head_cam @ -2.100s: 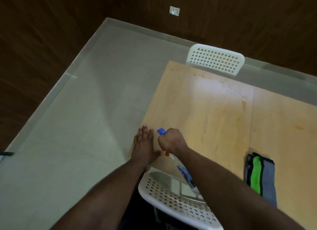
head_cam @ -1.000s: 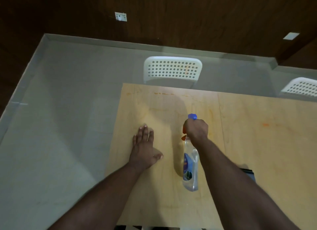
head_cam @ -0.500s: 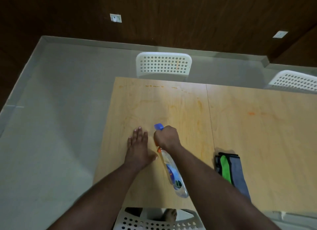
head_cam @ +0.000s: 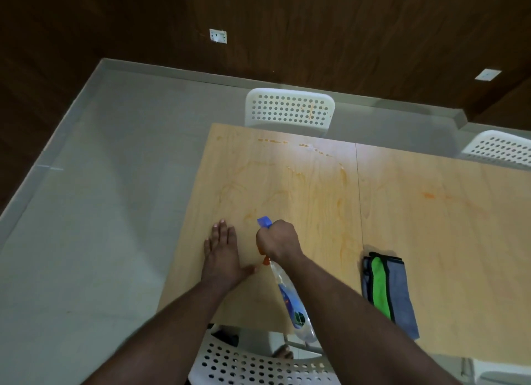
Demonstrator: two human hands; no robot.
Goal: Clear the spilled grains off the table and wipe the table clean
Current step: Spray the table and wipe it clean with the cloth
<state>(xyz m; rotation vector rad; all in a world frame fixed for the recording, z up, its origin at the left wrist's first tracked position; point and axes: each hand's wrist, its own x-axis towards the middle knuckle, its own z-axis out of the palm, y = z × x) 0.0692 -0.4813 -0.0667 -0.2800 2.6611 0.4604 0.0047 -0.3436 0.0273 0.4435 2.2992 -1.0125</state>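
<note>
- My right hand [head_cam: 278,240] gripped the bottle [head_cam: 290,294], which slanted back under my wrist.
- My left hand [head_cam: 222,255] lay flat on the table [head_cam: 431,241].
- The cloth [head_cam: 388,290] lay right of the bottle.

Single head-worn view, looking steeply down, close over table [head_cam: 287,183], wide-angle

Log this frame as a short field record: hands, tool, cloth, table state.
left hand: flat on the table, palm down, holding nothing
right hand: gripping the spray bottle, nozzle pointing away
cloth: folded, lying on the table to the right, untouched
table state: orange smears visible; no grains discernible
</note>
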